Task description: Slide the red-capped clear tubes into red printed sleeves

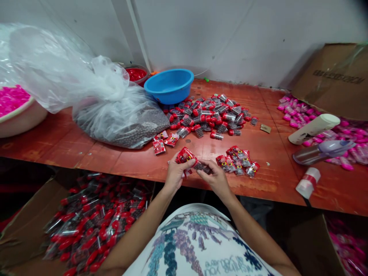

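Note:
My left hand pinches a small red printed packet at the front edge of the red-brown table. Beside it, my right hand grips a small clear tube of dark beads, which meets the packet between the two hands. A small heap of filled red packets lies just right of my hands. A few more packets lie to the left. A pile of red-capped tubes sits further back.
A clear plastic bag of dark beads lies at left, a blue basin behind the tubes. A bowl of pink caps is far left. Pink tubes, bottles and a cardboard box lie right. A carton of packed tubes stands below.

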`<action>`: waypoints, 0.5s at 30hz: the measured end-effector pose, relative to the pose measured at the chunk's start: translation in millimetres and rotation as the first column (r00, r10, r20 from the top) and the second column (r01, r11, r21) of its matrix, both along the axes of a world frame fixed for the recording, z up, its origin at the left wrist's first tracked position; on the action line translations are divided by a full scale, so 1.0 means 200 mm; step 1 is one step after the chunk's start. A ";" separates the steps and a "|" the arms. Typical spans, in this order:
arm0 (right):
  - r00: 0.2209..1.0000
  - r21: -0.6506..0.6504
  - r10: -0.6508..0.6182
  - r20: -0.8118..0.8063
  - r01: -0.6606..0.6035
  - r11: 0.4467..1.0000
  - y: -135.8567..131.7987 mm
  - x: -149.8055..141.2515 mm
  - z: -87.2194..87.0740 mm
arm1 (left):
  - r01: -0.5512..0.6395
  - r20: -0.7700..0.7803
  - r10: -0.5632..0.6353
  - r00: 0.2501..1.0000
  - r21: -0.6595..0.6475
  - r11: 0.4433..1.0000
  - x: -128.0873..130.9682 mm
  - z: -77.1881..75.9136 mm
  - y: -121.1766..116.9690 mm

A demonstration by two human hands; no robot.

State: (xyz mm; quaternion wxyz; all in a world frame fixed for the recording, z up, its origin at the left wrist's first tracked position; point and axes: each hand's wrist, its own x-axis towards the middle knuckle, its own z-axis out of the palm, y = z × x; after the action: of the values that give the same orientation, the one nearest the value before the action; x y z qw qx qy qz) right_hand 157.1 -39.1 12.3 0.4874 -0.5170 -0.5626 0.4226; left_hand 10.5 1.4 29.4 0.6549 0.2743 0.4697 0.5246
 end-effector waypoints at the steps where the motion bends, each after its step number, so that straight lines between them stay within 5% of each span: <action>1: 1.000 0.019 0.000 0.030 -0.001 1.000 0.00 0.01 0.01 | -0.004 -0.021 0.005 1.000 0.022 1.000 0.00 0.00 0.00; 6: 0.999 0.041 -0.015 0.033 0.013 0.999 -0.01 0.02 0.03 | -0.034 -0.040 0.036 0.999 0.068 0.997 0.01 0.02 0.00; 12: 0.971 -0.171 -0.025 -0.237 -0.017 0.985 -0.02 0.00 0.05 | 0.108 0.012 -0.109 0.994 0.050 0.993 -0.01 0.08 -0.01; 15: 0.968 -0.191 -0.045 -0.249 -0.004 0.982 -0.03 0.00 0.07 | 0.125 0.036 -0.127 0.991 0.036 0.991 -0.01 0.08 -0.02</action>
State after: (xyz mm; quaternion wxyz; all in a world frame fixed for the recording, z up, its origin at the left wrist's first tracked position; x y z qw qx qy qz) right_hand 157.9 -45.2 26.3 0.5075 -0.5092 -0.4479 0.5316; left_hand 7.7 -1.6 46.1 0.6909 0.3043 0.4298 0.4953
